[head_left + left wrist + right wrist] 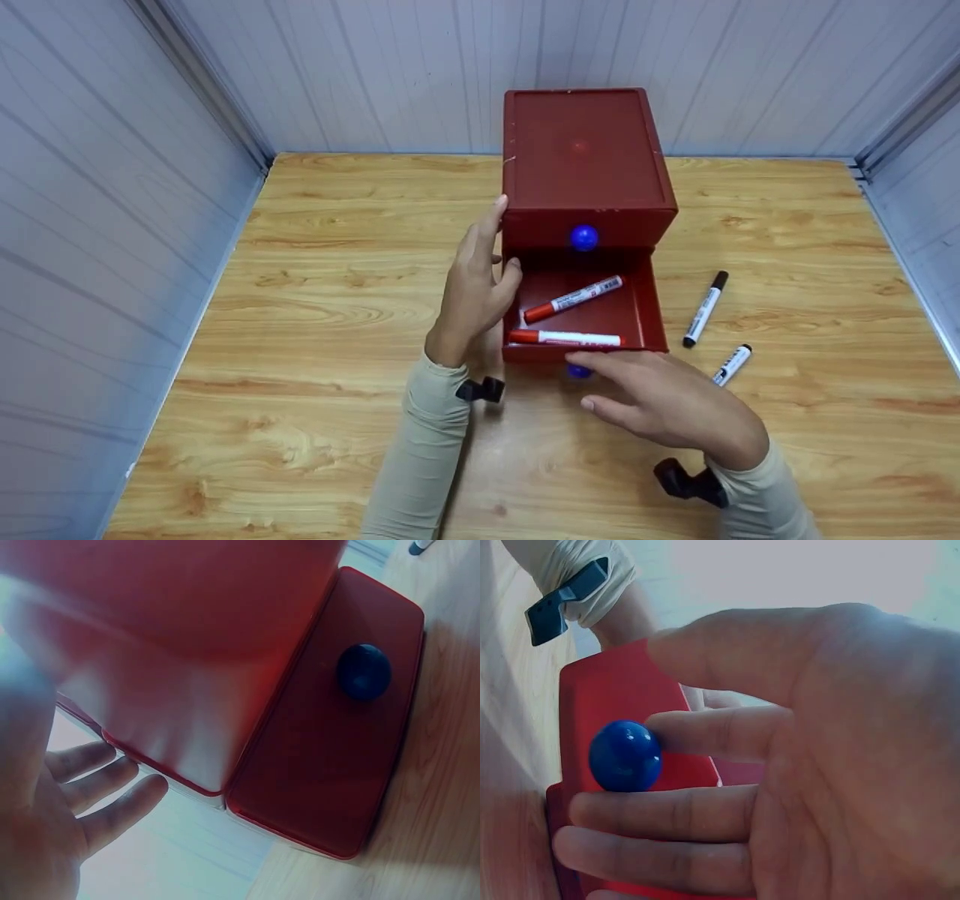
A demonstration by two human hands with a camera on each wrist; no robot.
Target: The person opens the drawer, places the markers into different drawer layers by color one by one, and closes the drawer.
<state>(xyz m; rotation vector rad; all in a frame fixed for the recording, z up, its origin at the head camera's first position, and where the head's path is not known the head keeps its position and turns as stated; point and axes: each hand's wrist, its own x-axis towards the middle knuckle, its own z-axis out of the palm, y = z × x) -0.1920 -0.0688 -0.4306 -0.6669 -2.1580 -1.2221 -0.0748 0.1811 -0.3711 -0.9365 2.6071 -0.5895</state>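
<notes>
A red drawer cabinet point(589, 154) stands at the back of the table, one drawer point(637, 300) pulled out. Inside lie two white markers with red caps, one slanted point(585, 294) and one along the front wall point(581, 339). My left hand point(474, 285) rests along the cabinet's left side, fingers extended. At the drawer's front is my right hand point(667, 397), its fingers straight around the blue knob point(625, 756); the index fingertip is right at the knob. The left wrist view shows a closed red front point(315, 742) with a dark blue knob point(364, 672) low beside the tabletop.
Two white markers with black ends lie to the right of the cabinet, one farther back point(703, 311) and one partly behind my right hand point(733, 364). Another blue knob point(584, 238) sits on the upper front. Pale panel walls point(375, 75) border the wooden table point(300, 375).
</notes>
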